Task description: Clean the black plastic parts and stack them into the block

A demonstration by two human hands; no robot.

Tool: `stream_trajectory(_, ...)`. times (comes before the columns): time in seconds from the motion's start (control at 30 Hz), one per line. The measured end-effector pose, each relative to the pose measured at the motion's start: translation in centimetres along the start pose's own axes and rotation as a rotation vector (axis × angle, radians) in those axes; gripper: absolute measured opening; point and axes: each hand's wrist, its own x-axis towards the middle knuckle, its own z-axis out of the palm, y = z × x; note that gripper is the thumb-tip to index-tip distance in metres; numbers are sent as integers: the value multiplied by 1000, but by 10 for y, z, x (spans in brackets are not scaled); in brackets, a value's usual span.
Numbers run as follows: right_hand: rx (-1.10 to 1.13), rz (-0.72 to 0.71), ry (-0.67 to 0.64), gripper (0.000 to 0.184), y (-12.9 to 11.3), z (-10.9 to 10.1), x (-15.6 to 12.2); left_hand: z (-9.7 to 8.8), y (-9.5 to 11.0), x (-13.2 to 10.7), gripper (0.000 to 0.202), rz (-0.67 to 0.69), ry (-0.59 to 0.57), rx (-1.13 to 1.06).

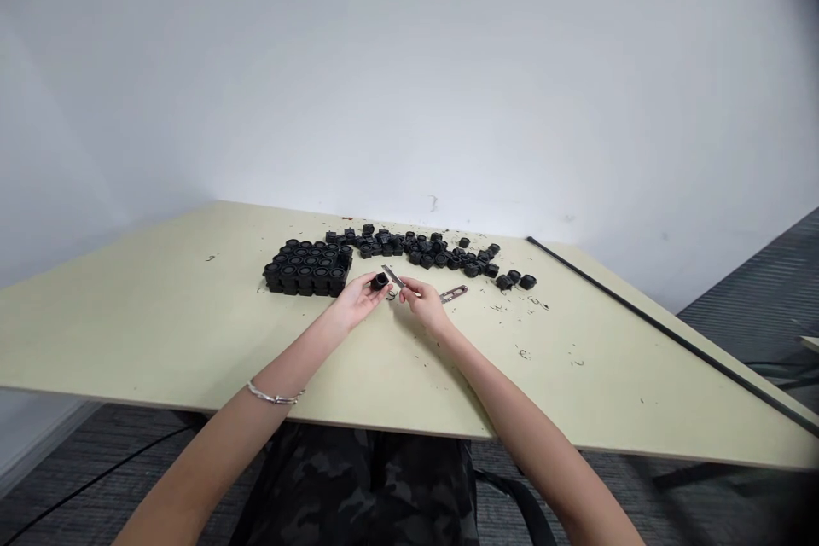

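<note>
My left hand (pixel 359 300) grips a small black plastic part (pixel 380 282) that has a round opening, holding it just above the table. In my right hand (pixel 422 304) is a slim utility knife (pixel 392 275), its blade slanting up and left close to the part. Whether the blade touches the part I cannot tell. Left of my hands stands a neat block of stacked black parts (pixel 307 269) with round tops. Many loose black parts (pixel 441 254) lie scattered beyond my hands.
A metal tool with a slotted handle (pixel 455 293) lies right of my right hand. Thin black trimmings (pixel 525 353) are strewn over the pale table (pixel 159 316). A long black rod (pixel 665 328) runs along the right side, and a white wall (pixel 409 85) rises behind.
</note>
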Motion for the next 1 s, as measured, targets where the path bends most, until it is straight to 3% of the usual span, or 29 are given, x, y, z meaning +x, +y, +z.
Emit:
stream_trajectory(0.27, -52, -16, -2, 29, -8, -5, 0, -2, -1, 1, 8, 17, 4, 30)
stream_trajectory(0.57, 249, 48, -54, 36, -2, 4, -3, -7, 0, 9, 19, 30, -15, 90)
stream_trajectory(0.77, 173, 17, -16, 35, 3, 5, 0, -7, 1, 7, 21, 46, -24, 85)
stream_trajectory(1.0, 253, 54, -31, 37, 2, 1, 1, -6, 1, 5, 19, 65, 2, 106)
